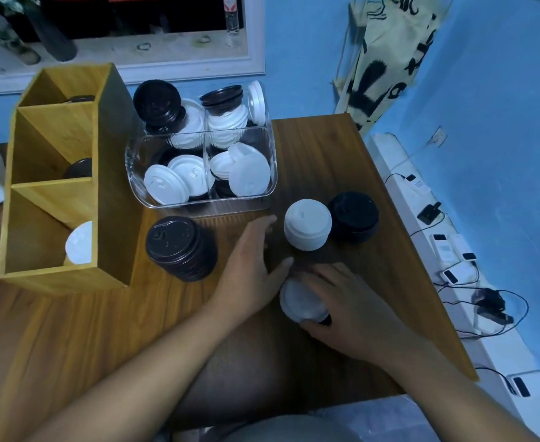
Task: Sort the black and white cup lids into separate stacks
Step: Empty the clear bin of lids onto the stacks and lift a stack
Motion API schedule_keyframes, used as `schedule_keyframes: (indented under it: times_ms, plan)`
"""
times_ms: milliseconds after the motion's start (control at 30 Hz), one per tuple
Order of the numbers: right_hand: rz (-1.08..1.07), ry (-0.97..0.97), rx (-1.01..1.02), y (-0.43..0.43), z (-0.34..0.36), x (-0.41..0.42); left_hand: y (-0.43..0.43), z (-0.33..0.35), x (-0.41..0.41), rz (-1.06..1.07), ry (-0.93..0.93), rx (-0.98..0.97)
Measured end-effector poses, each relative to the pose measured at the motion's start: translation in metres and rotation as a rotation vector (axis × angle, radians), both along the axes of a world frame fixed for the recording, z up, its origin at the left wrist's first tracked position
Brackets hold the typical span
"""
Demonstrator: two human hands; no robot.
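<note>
Wood table (102, 330) beside blue wall (501, 90)

This looks like a lived-in room of a home: blue painted walls (501, 90), a wooden desk (326, 148), a white-framed windowsill (134, 59) at 11 o'clock bearing a dark vase (55, 39), a printed cloth bag (386, 59) hanging at 1 o'clock, and plugged-in chargers (431, 214) along a white ledge (396, 167) at 3 o'clock.

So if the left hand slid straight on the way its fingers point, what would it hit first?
Probably the near right corner of the clear bin; the left hand aims at the gap between it and the white lid stack, so depth leaves it unsure.
</note>
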State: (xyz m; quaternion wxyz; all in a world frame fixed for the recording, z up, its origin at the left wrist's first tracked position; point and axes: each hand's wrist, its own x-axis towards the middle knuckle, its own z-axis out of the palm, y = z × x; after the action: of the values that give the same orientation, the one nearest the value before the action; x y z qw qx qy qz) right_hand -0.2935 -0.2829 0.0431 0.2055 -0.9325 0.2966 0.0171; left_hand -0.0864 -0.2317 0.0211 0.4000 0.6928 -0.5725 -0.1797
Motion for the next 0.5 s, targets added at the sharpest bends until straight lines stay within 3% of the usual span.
schedule_keyframes:
  times_ms: [167,300,500]
  plan:
    - [-0.288,-0.125,0.163,-0.014,0.009,-0.019,-0.055,-0.008,-0.007,-0.023,0.063,0.113]
    - [-0.456,-0.353,0.052,-0.034,0.021,-0.014,-0.064,-0.013,-0.01,-0.019,0.037,0.046]
    - [-0.447,-0.2,-0.132,-0.042,0.031,0.037,-0.03,-0.008,-0.014,-0.026,0.022,-0.07]
